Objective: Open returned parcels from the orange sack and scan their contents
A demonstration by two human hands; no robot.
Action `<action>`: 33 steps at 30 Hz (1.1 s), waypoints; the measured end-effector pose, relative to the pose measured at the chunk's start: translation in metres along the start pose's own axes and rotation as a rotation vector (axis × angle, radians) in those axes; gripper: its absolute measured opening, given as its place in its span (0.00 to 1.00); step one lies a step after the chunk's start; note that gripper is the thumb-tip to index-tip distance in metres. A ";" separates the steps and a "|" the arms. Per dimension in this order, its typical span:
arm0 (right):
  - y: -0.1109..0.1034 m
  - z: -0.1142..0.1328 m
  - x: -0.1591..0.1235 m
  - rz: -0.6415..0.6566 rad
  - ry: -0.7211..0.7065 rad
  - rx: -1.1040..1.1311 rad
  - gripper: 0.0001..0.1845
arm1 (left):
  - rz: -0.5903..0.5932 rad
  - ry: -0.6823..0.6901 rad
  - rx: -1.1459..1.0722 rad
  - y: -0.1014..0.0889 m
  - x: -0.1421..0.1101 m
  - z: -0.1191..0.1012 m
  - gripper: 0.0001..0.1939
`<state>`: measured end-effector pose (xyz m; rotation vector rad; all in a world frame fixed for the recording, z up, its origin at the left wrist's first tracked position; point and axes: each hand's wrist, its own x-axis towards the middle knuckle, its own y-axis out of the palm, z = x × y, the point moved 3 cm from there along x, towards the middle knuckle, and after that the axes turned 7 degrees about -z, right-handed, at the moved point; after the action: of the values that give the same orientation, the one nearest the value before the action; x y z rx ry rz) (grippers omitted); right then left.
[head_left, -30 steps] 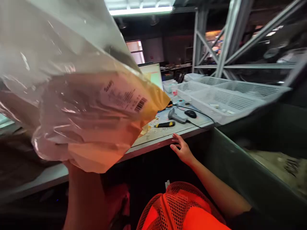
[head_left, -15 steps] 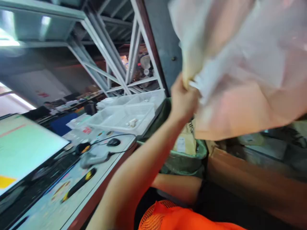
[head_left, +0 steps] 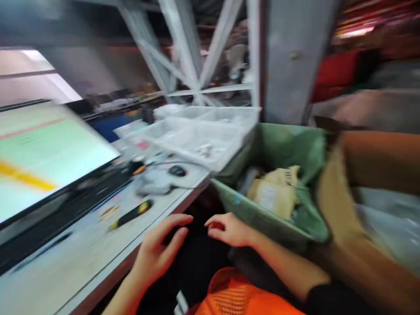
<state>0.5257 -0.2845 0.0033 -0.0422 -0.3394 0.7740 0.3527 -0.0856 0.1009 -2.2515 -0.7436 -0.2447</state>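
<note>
My left hand (head_left: 157, 249) is open in the air just off the front edge of the desk (head_left: 82, 245), holding nothing. My right hand (head_left: 228, 229) hangs with loosely curled fingers beside the rim of a green-lined bin (head_left: 259, 214), also holding nothing. Inside that bin lie a tan parcel (head_left: 272, 197) with a white label and other packages. To the right, a blurred tan sheet (head_left: 341, 205) rises beside grey plastic film (head_left: 387, 227). I cannot tell whether this film is the bag seen earlier.
On the desk are a monitor (head_left: 49, 153), a handheld scanner (head_left: 154, 181), a computer mouse (head_left: 177, 170) and a black-and-yellow utility knife (head_left: 131, 214). A white mesh tray (head_left: 197, 140) sits behind them. A steel rack (head_left: 183, 57) stands beyond, and my orange mesh vest (head_left: 243, 297) shows below.
My left hand has let go of the large plastic bag and dropped to the desk edge. The bag no longer fills the view. My view has swung right, bringing the green bin fully into sight.
</note>
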 end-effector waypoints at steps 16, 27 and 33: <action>0.173 -0.062 0.336 0.103 -0.584 -0.896 0.38 | -1.047 -0.632 0.351 -0.357 -0.182 0.221 0.20; 0.172 -0.114 0.335 0.147 -0.663 -0.711 0.32 | -1.032 -0.681 0.635 -0.391 -0.059 0.355 0.17; 0.163 -0.129 0.345 0.154 -0.751 -0.707 0.34 | -0.987 -0.694 0.774 -0.380 -0.052 0.380 0.14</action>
<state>0.6846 0.0824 -0.0466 -0.4526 -1.3275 0.7683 0.0724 0.3710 0.0376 -1.0602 -1.8925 0.3515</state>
